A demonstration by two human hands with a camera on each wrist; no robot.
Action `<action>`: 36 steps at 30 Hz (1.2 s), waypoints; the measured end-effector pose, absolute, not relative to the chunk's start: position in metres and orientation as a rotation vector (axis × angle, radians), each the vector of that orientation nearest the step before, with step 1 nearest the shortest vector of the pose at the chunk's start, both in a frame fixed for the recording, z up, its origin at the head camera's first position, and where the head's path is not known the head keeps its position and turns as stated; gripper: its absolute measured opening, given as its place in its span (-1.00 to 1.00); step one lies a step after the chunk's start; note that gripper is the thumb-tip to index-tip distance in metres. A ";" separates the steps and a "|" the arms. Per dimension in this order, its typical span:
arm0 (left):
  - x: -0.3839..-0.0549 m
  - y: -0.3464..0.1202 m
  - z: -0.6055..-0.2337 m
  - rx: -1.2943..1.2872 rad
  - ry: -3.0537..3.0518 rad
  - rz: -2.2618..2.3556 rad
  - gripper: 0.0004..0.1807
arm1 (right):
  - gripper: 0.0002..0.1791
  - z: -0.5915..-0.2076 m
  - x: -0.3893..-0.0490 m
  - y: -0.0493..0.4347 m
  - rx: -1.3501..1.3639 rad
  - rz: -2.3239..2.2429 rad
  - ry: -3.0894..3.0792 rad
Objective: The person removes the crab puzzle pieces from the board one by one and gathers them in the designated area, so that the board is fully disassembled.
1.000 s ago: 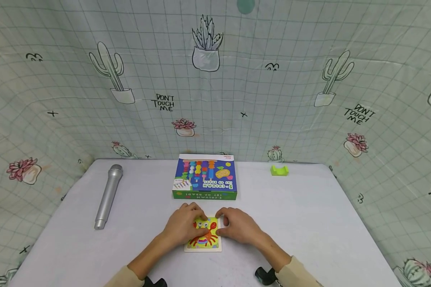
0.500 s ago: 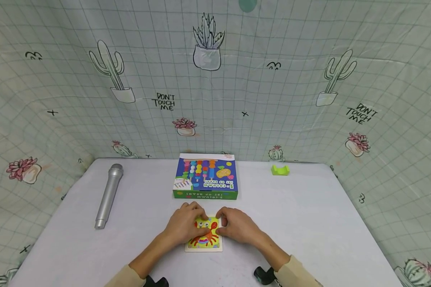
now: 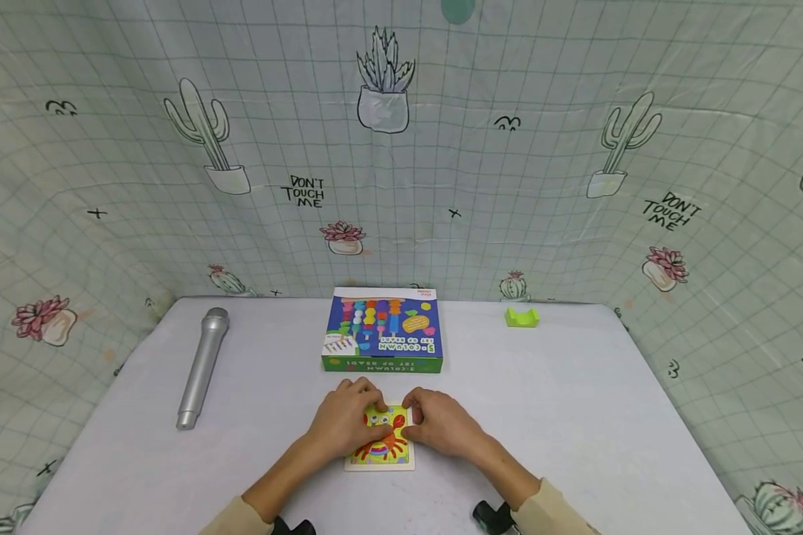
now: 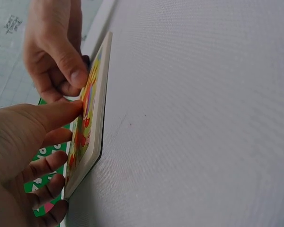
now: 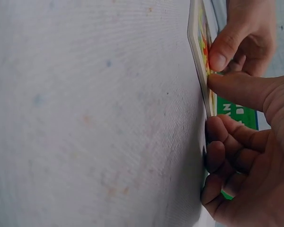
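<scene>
A square puzzle board (image 3: pixel 389 449) with a red crab on yellow and a pale rim lies flat on the white table. My left hand (image 3: pixel 337 422) holds its left side: the thumb rests on the crab picture, the fingers reach the far and left edges. At the right side my right hand (image 3: pixel 447 422) pinches the board near its far right corner, thumb on top and index finger at the edge. Its other fingers are curled in the right wrist view. Both thumbs nearly meet on the board (image 4: pixel 91 137) in the left wrist view. The hands cover part of the picture.
Behind the hands stands a blue and green bead-set box (image 3: pixel 383 334). A silver microphone-shaped stick (image 3: pixel 203 368) lies to the left. A small lime-green cradle-shaped piece (image 3: pixel 522 319) sits at the back right. A patterned cloth (image 3: pixel 401 171) hangs behind the table.
Almost nothing differs. Both hands stay on the crab puzzle board, and the left thumb has slid slightly to the right across the picture.
</scene>
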State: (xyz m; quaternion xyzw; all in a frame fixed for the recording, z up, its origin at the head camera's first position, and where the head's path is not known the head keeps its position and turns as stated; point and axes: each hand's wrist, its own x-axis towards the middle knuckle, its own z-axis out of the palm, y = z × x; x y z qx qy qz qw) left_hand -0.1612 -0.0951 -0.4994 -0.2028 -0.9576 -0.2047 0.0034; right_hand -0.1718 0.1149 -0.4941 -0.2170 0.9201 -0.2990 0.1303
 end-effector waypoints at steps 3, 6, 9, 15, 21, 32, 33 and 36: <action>-0.161 -0.095 -0.499 -0.628 -3.009 -0.639 -0.68 | -0.61 -0.493 -0.171 0.114 -0.612 -0.843 2.688; -0.161 -0.095 -0.499 -0.624 -3.014 -0.637 -0.68 | -0.61 -0.491 -0.170 0.112 -0.590 -0.806 2.711; -0.162 -0.095 -0.499 -0.620 -3.017 -0.642 -0.68 | -0.60 -0.488 -0.168 0.109 -0.567 -0.765 2.731; -0.163 -0.095 -0.498 -0.623 -3.021 -0.673 -0.69 | -0.59 -0.485 -0.167 0.106 -0.547 -0.758 2.728; -0.163 -0.095 -0.500 -0.637 -3.015 -0.685 -0.68 | -0.58 -0.487 -0.169 0.110 -0.557 -0.847 2.668; -0.163 -0.094 -0.499 -0.633 -3.007 -0.687 -0.68 | -0.57 -0.492 -0.174 0.114 -0.575 -0.899 2.618; -0.163 -0.094 -0.499 -0.636 -3.007 -0.689 -0.68 | -0.57 -0.492 -0.174 0.114 -0.573 -0.900 2.616; -0.163 -0.095 -0.499 -0.639 -3.011 -0.693 -0.69 | -0.57 -0.493 -0.174 0.114 -0.568 -0.903 2.611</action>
